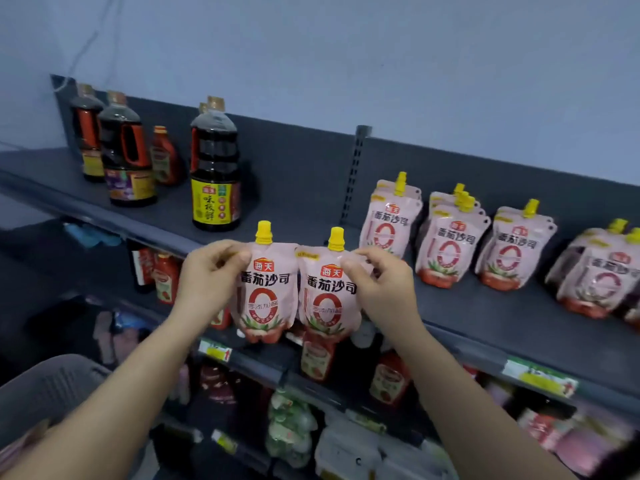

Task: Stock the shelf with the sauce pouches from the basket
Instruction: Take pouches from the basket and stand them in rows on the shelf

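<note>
Two pink sauce pouches with yellow caps hang side by side in front of the dark top shelf (311, 188). My left hand (211, 275) pinches the upper left corner of the left pouch (265, 292). My right hand (381, 285) pinches the upper right corner of the right pouch (327, 299). Both pouches are upright, held just in front of the shelf's front edge. Several matching pouches (446, 237) stand in rows on the shelf to the right. The grey basket (45, 389) shows at the lower left, its inside hidden.
Dark soy sauce bottles (214, 174) and a small red bottle (164, 157) stand at the shelf's left. A bare stretch of shelf lies between the big bottle and the pouch rows. Lower shelves hold ketchup bottles (389, 375) and packets behind price tags (540, 375).
</note>
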